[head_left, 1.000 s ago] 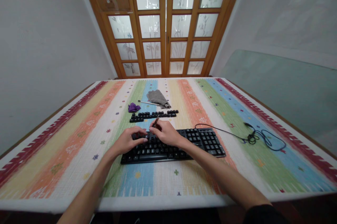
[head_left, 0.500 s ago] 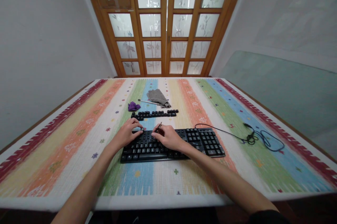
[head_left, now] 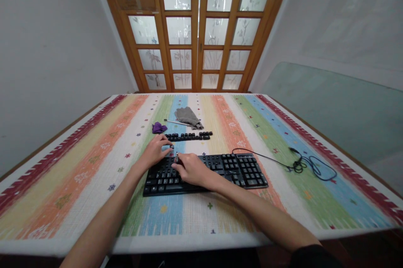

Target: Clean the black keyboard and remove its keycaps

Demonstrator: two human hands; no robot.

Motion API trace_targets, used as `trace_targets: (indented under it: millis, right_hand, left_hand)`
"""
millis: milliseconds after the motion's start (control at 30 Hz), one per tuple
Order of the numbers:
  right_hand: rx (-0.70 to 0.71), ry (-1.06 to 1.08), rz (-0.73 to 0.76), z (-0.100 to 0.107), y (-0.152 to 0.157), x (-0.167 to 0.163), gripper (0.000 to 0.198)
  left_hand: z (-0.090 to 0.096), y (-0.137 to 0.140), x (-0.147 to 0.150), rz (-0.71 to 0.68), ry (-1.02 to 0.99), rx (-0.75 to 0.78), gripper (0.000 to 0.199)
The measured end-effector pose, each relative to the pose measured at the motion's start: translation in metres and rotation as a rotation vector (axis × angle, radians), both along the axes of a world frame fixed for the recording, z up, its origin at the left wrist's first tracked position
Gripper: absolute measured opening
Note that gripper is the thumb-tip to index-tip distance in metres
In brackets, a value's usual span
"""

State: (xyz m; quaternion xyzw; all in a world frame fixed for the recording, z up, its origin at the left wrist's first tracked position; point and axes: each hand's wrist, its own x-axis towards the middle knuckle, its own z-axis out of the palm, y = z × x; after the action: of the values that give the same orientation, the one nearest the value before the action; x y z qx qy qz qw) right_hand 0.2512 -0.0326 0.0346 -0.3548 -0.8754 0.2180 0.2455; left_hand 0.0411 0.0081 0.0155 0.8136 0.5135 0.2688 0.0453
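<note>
A black keyboard (head_left: 234,175) lies on the striped tablecloth, with the upper left part of its key area bare of keycaps. My left hand (head_left: 154,150) is above its upper left edge, thumb and fingertips pinching a small dark keycap (head_left: 171,147). Over the middle-left keys, my right hand (head_left: 192,170) is closed on a small tool (head_left: 176,158) that looks like a keycap puller; its lower end is partly hidden by the fingers. Loose black keycaps (head_left: 189,136) stand in rows behind the keyboard, some covered by my left hand.
Behind the keycaps lie a crumpled purple cloth (head_left: 159,127), a grey cloth (head_left: 189,117) and a thin brush-like stick (head_left: 173,122). The keyboard's cable (head_left: 296,164) runs coiled to the right. A table edge (head_left: 189,246) is close to me.
My left hand has lifted from the keyboard toward the keycap rows, with a keycap in its fingertips. My right hand has shifted left and slightly down with the tool.
</note>
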Motion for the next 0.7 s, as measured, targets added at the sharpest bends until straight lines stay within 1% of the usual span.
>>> trace_targets:
  millis: [100, 200, 433, 700]
  right_hand:
    - [-0.11, 0.001, -0.07, 0.005, 0.012, -0.004, 0.016]
    - [-0.201, 0.036, -0.077, 0.007, 0.021, -0.007, 0.018]
    - [-0.287, 0.113, -0.103, 0.002, 0.026, -0.006, 0.026]
    - [-0.278, 0.201, -0.112, 0.009, 0.023, 0.004, 0.022]
  left_hand:
    - [-0.002, 0.003, -0.002, 0.006, 0.014, 0.02, 0.014]
    - [-0.003, 0.005, -0.004, 0.0, 0.032, 0.035, 0.013]
    - [-0.003, 0.016, 0.002, -0.03, 0.14, 0.047, 0.012]
    - [-0.005, 0.023, 0.003, -0.029, 0.217, 0.048, 0.015]
